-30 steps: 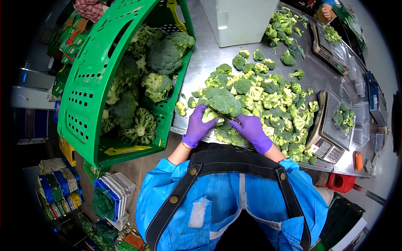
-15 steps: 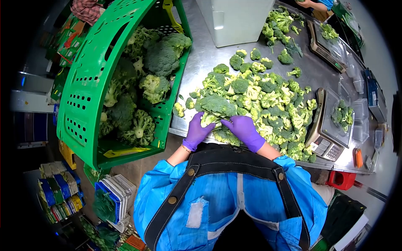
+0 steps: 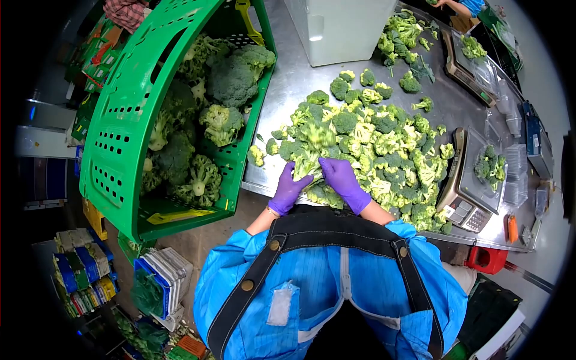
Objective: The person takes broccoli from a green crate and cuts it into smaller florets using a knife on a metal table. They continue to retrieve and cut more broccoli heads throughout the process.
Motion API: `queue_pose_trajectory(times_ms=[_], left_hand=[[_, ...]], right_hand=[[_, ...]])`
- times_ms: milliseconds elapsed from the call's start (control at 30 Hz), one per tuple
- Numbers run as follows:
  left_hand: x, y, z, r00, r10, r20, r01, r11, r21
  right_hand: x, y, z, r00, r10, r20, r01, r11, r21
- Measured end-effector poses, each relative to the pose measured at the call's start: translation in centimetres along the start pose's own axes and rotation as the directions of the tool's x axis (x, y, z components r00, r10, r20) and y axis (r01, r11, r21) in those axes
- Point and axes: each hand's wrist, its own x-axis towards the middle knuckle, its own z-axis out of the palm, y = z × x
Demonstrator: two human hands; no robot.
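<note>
Purple gloves cover both hands at the near edge of the metal table. My left hand [image 3: 290, 189] is closed round the lower left side of a broccoli head [image 3: 307, 163]. On its right side, my right hand [image 3: 343, 182] has its fingers pressed together; what they grip is too small to make out. A floret just above the head is blurred by motion. Cut broccoli florets [image 3: 384, 141] lie in a wide pile beyond and to the right of my hands.
A tilted green crate [image 3: 123, 129] holding broccoli heads stands at left. A pale bin [image 3: 342, 36] stands at the back. Two scales [image 3: 470, 207] [image 3: 465, 63], clear trays [image 3: 516, 171] and an orange object [image 3: 512, 228] are at right. Another person's hand [image 3: 441, 3] shows top right.
The broccoli between my hands has turned, now showing its pale stalks instead of its dark top. A floret above it has moved and blurred. My right hand has shifted slightly left and up.
</note>
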Motion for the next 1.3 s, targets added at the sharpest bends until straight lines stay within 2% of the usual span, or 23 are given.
queue_pose_trajectory(times_ms=[33, 100, 167, 233, 267, 300, 367, 400, 467, 567, 633, 700, 800, 900, 967, 1000, 1033, 1067, 1100, 1167, 1200, 1233, 1300], left_hand=[[-0.1, 0.2, 0.2, 1.0, 0.0, 0.0, 0.0, 1.0, 0.0], [-0.2, 0.6, 0.4, 0.995, 0.073, -0.071, -0.076, 0.996, -0.045], [-0.1, 1.0, 0.1, 0.994, 0.068, -0.089, -0.077, 0.992, -0.095], [-0.2, 2.2, -0.4, 0.995, 0.029, -0.091, -0.051, 0.969, -0.242], [-0.1, 2.4, -0.8, 0.998, -0.02, -0.061, -0.002, 0.942, -0.335], [0.0, 2.7, -1.0, 0.999, -0.027, -0.033, 0.011, 0.917, -0.398], [-0.1, 3.3, -1.3, 0.998, -0.047, 0.042, 0.062, 0.866, -0.496], [-0.1, 3.3, -1.5, 0.998, -0.047, 0.043, 0.063, 0.867, -0.495], [-0.1, 3.0, -2.0, 0.978, -0.128, 0.166, 0.198, 0.827, -0.526], [-0.4, 3.0, -2.2, 0.957, -0.143, 0.251, 0.256, 0.821, -0.511], [-0.6, 3.4, -2.0, 0.959, -0.134, 0.249, 0.24, 0.852, -0.466], [-1.0, 3.6, -2.2, 0.932, -0.205, 0.298, 0.327, 0.831, -0.45], [-0.9, 2.8, -2.4, 0.932, -0.186, 0.31, 0.314, 0.841, -0.441], [-1.1, 2.7, -1.8, 0.943, -0.166, 0.289, 0.284, 0.854, -0.436], [-1.0, 2.3, -0.9, 0.952, -0.162, 0.261, 0.268, 0.854, -0.446], [-1.0, 1.5, -0.5, 0.963, -0.142, 0.23, 0.224, 0.895, -0.385], [-1.2, 1.0, -0.2, 0.972, -0.122, 0.2, 0.182, 0.93, -0.32], [-1.3, 1.3, 0.2, 0.974, -0.105, 0.201, 0.179, 0.902, -0.392], [-1.5, 1.8, 1.0, 0.987, -0.068, 0.146, 0.125, 0.897, -0.424], [-1.0, 1.7, 0.3, 0.943, -0.17, 0.286, 0.304, 0.79, -0.532], [-0.8, 1.0, 0.4, 0.941, -0.215, 0.262, 0.334, 0.713, -0.617], [-0.6, 0.2, 0.1, 0.94, -0.216, 0.264, 0.336, 0.714, -0.614], [-0.2, -0.4, -0.2, 0.907, -0.231, 0.352, 0.421, 0.5, -0.757]], right_hand=[[-0.1, 0.0, -0.1, 1.0, 0.0, 0.0, 0.0, 1.0, 0.0], [-0.6, -0.5, -0.6, 0.979, 0.196, 0.051, -0.202, 0.933, 0.297], [-0.8, -0.3, -1.4, 0.979, 0.2, 0.028, -0.197, 0.916, 0.35], [-1.0, -0.4, -2.6, 0.987, 0.152, 0.053, -0.16, 0.956, 0.247], [-1.3, -0.6, -3.1, 0.997, 0.053, 0.062, -0.061, 0.991, 0.122], [-1.5, -0.9, -3.4, 0.997, 0.054, 0.062, -0.061, 0.991, 0.122], [-1.8, -1.2, -3.7, 0.985, -0.146, 0.092, 0.167, 0.938, -0.303], [-1.8, -1.2, -3.6, 0.985, -0.145, 0.091, 0.167, 0.939, -0.302], [-1.9, -1.4, -3.4, 0.981, -0.179, 0.074, 0.193, 0.925, -0.328], [-2.1, -2.2, -3.3, 0.983, -0.181, 0.02, 0.174, 0.903, -0.392], [-2.2, -2.1, -2.9, 0.982, -0.187, 0.021, 0.178, 0.885, -0.43], [-2.1, -1.9, -2.6, 0.981, -0.193, 0.028, 0.184, 0.865, -0.467], [-1.8, -1.8, -2.2, 0.975, -0.222, 0.033, 0.213, 0.866, -0.452], [-1.8, -1.7, -2.2, 0.989, -0.143, 0.039, 0.144, 0.868, -0.476], [-1.8, -1.1, -2.1, 0.991, -0.112, 0.074, 0.133, 0.883, -0.451], [-1.9, -1.0, -2.0, 0.991, -0.112, 0.074, 0.133, 0.882, -0.451], [-2.2, -1.0, -1.8, 0.992, -0.12, 0.034, 0.124, 0.935, -0.332], [-2.0, -1.0, -1.7, 0.992, -0.129, -0.009, 0.124, 0.97, -0.209], [-1.5, -0.9, -1.9, 0.991, -0.135, -0.015, 0.129, 0.969, -0.209], [-1.3, -0.2, -2.3, 0.996, -0.048, 0.072, 0.051, 0.998, -0.034], [-1.0, 0.2, -2.1, 0.997, 0.018, 0.068, -0.029, 0.987, 0.157], [-0.9, 0.4, -2.1, 0.998, 0.02, 0.066, -0.03, 0.987, 0.159], [-0.8, 0.1, -2.4, 0.998, 0.051, 0.038, -0.06, 0.96, 0.273]])
